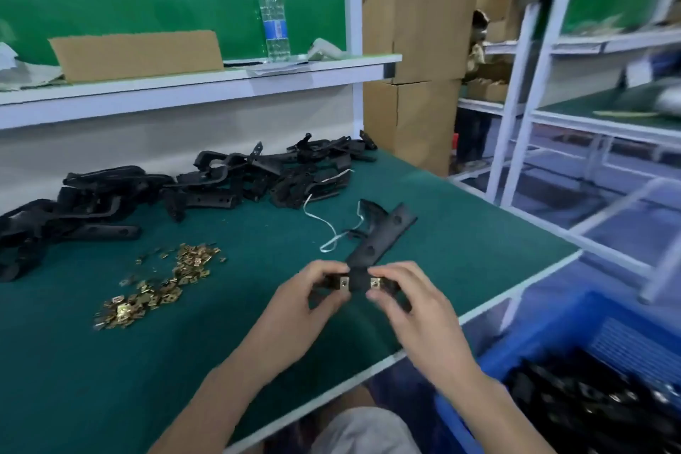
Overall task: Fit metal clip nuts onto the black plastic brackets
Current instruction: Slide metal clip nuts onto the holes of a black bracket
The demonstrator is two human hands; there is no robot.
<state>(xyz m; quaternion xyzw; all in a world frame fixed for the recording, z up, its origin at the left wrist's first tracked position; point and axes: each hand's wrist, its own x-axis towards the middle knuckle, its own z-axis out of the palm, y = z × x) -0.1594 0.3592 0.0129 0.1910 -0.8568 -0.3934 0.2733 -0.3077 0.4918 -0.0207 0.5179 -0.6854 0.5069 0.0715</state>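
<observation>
Black plastic bracket [372,251] in hand: matte, long flat arm with round holes along it, short crossbar at the near end. Arm pointing away to the far right. Two metal clip nuts on the crossbar, one on each side of the arm: left clip nut [344,283] and right clip nut [375,283], both small shiny squares with a centre hole.

Left hand [294,306] pinching the left end of the crossbar, fingers curled round it, fingertips just beside the left clip nut. Right hand [416,310] pinching the right end the same way, thumb touching or nearly touching the right clip nut. Bracket spanning between both hands, over the near right part of the green worktop [110,380]. Can't tell whether the arm rests on the surface.

Loose clip nuts [162,287] scattered on the worktop left of the hands, brass-coloured. Heap of brackets [184,188] along the far side, well apart from the hands. White cord [324,228] lying between heap and held bracket. Blue crate [552,335] at near right, beyond the worktop edge, with dark parts inside. Water bottle [273,15] upright on the far shelf [206,85], cardboard sheet [136,55] to its left.
</observation>
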